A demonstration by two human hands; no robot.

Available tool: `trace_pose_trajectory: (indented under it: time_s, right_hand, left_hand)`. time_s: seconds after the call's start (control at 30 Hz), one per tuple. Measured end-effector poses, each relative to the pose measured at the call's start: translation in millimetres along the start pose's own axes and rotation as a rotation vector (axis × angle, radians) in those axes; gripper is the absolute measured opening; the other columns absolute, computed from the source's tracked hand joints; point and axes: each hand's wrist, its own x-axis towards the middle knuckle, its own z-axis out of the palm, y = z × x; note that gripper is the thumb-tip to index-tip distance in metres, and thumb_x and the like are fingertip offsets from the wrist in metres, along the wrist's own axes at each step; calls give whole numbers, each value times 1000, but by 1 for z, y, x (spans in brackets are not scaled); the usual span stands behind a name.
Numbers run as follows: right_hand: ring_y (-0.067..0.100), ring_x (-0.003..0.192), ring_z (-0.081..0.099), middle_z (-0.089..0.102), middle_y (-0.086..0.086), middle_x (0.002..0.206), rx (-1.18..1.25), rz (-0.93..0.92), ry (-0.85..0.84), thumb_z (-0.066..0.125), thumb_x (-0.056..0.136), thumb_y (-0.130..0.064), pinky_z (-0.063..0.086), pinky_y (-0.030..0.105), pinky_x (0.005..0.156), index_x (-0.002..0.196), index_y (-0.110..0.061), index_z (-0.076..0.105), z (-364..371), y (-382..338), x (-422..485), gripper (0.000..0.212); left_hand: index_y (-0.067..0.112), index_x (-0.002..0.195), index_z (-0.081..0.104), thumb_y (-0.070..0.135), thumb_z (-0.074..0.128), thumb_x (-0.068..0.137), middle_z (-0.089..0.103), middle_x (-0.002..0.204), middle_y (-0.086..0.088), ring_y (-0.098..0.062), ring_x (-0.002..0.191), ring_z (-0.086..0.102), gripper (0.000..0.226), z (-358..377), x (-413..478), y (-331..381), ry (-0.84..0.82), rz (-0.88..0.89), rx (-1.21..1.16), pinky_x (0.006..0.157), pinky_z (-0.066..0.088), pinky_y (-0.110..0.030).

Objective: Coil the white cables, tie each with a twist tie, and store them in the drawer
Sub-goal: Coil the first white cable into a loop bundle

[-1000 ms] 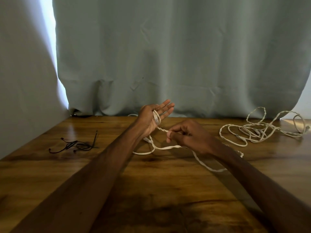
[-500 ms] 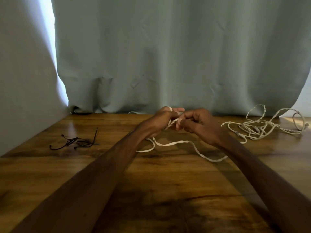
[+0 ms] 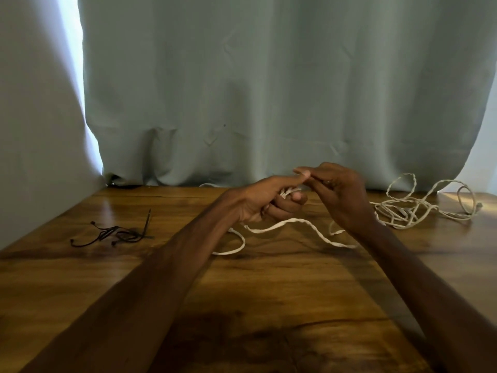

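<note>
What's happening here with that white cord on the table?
A person is winding a white cable round the left hand, with the right hand close against it, apparently feeding it. More cable lies in a loose tangle on the wooden table at right. The black twist ties lie at left, untouched.

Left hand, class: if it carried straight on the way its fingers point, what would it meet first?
The right hand. The left hand, gripping the white cable, points its fingers right and away, and the right hand's fingers nearly touch them; depth is unclear.
</note>
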Motion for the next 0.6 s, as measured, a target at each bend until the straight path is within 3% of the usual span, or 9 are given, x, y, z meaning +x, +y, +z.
trace_pose_trajectory:
  time_s: [0.1,0.2,0.3,0.37,0.47,0.6]
  right_hand:
    - [20,77,69,74,5,85,58,56,-33,61,103,-25,53,34,70,121,-22,76,-1,8,-4,24]
    - [11,61,64,69,5,68,170,177,-142,58,103,-33,48,25,61,103,-36,75,7,3,-7,17]
    - [10,49,57,67,10,61,170,280,-295,49,107,-30,44,25,56,89,-33,68,17,2,-12,27]
    - [9,45,54,66,10,59,176,321,-377,44,110,-22,44,24,54,92,-25,67,22,-1,-17,29]
    - [10,50,56,64,10,62,180,356,-468,42,110,-26,45,27,55,88,-16,64,35,-12,-23,33]
    - [1,65,57,61,-10,71,-3,231,-590,46,109,-30,38,23,62,98,-17,68,50,-17,-25,28]
  left_hand:
    - [20,72,45,45,34,109,20,53,11,-4,41,10,46,-1,-1,2,-92,19,-92,39,5,-20]
    - [19,78,47,38,34,110,17,54,10,-4,39,12,39,-1,1,1,-146,122,-216,38,8,-19]
    - [15,90,57,29,36,109,25,51,11,-3,36,21,32,-5,4,-1,-118,194,-301,36,19,-16]
    - [10,105,64,24,39,108,36,54,12,-2,37,30,29,-8,6,-1,-73,230,-366,37,21,-16]
    - [-1,122,56,17,40,105,46,70,7,-4,47,38,29,-14,11,-3,67,278,-412,43,26,-17]
    - [-1,104,56,2,40,103,68,102,-11,-9,65,63,17,-22,11,-9,228,369,-486,59,51,-14]
